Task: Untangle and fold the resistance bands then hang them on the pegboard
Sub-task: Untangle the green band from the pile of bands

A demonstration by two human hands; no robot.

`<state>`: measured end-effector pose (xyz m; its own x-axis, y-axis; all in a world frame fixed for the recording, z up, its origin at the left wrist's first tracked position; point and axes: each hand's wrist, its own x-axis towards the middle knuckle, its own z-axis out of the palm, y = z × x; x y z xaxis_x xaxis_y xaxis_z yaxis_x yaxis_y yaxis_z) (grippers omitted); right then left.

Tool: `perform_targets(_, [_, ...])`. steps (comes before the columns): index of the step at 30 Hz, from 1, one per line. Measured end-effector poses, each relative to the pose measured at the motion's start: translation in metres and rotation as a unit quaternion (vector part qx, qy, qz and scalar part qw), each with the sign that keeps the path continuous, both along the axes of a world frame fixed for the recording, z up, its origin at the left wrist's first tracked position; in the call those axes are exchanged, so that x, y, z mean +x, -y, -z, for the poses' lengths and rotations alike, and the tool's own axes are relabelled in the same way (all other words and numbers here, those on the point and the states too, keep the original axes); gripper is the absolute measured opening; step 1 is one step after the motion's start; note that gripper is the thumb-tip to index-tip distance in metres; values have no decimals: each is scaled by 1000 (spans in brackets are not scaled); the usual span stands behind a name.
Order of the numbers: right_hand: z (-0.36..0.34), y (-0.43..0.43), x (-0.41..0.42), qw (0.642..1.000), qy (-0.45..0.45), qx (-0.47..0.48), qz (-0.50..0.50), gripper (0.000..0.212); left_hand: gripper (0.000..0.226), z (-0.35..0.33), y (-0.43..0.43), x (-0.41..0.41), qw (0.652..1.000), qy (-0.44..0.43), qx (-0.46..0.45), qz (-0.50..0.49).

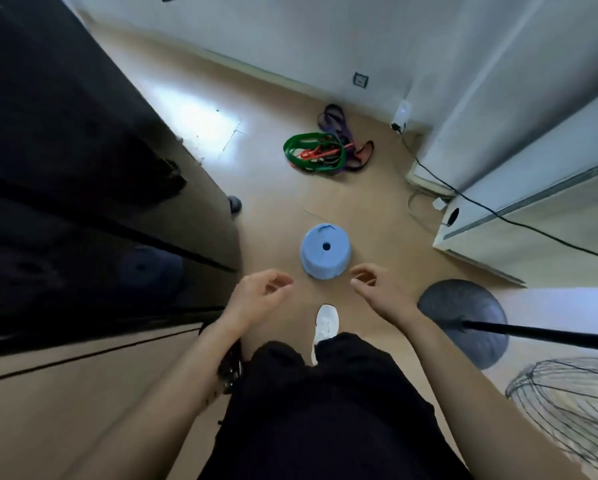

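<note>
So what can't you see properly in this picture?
- Pegboard: nowhere in the head view; it is outside the frame.
- Resistance bands: far away and small, and the tangle hides how many there are.
- Fan cage: cut off by the right and bottom edges.
- Second foot: hidden under the black trousers; only one white shoe shows.

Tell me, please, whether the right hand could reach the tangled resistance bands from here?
Probably not yet. The right hand hangs open, empty, and the resistance bands lie on the floor past the blue plastic stool, by the wall. Bare floor beside the stool leaves a way forward.
</note>
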<state>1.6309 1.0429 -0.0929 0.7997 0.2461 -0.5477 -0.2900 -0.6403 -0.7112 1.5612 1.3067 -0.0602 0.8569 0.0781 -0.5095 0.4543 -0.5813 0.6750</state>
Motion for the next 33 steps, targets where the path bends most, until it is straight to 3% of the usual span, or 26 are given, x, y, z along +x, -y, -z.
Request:
perform_targets(10, [-4,-26,156,997,-4,-50,57,21,10,7,-60,166,997,10,-59,-42])
perform_targets(19, [-24,-82,304,992,4,-105,76,19,17,32,-124,360,994,-12,-89,69])
perform_targets(25, [-34,-93,384,992,-18,-105,66,22,15,23,-133,469,989,-3,-38,141])
perform_targets(33, [24,-58,519,995,-35,-96,3,21,17,57,-100,583,988,-21,39,149])
